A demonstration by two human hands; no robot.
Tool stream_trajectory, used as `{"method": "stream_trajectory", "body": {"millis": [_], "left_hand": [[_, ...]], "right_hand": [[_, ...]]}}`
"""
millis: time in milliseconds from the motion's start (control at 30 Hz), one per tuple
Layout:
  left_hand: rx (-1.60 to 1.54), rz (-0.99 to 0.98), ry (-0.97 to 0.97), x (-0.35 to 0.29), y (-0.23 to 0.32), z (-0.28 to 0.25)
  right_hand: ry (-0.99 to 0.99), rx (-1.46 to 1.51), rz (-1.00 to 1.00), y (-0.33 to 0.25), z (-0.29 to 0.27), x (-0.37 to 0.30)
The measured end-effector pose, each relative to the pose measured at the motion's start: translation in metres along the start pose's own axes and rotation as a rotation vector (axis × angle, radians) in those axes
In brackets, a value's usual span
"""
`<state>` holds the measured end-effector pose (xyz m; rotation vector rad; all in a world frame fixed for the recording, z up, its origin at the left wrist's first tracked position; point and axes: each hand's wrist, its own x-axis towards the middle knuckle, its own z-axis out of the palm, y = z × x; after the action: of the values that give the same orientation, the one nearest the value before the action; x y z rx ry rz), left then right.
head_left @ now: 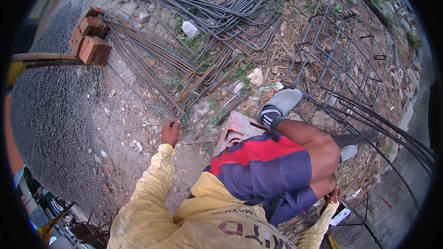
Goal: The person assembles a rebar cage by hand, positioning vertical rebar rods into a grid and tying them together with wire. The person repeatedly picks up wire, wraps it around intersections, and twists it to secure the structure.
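Note:
My left hand [170, 131] reaches forward over the dirt, its fingers pinched at the near end of a thin bent steel bar. Beside it lies a pile of rusty bent rebar [159, 71], whose corners come close to my fingertips. Down at the right, next to my bent knee, is my right hand [333, 196]. Its fingers are in shadow and partly hidden, so what they hold does not show. Close by it are a white flat piece [340, 217] and dark thin bars [362, 221].
A heap of darker bent rebar [221, 7] lies at the far side. A tied rebar cage [339, 50] stands at the right, with long bars [387, 124] curving past it. Bricks [94, 50] sit on dark gravel [55, 97]. Under my leg is a faded red crate [234, 129].

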<state>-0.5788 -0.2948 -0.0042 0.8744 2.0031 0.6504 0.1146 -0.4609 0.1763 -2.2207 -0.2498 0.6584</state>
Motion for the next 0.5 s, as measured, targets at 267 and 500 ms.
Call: {"method": "stream_trajectory", "body": {"millis": [267, 500], "left_hand": [[0.186, -0.531, -0.071, -0.12, -0.172, -0.015], [-0.108, -0.097, -0.382, -0.008, 0.019, 0.152]], "right_hand": [[-0.027, -0.056, 0.032, -0.012, 0.011, -0.012], [-0.023, -0.117, 0.035, -0.016, -0.01, -0.018]]}}
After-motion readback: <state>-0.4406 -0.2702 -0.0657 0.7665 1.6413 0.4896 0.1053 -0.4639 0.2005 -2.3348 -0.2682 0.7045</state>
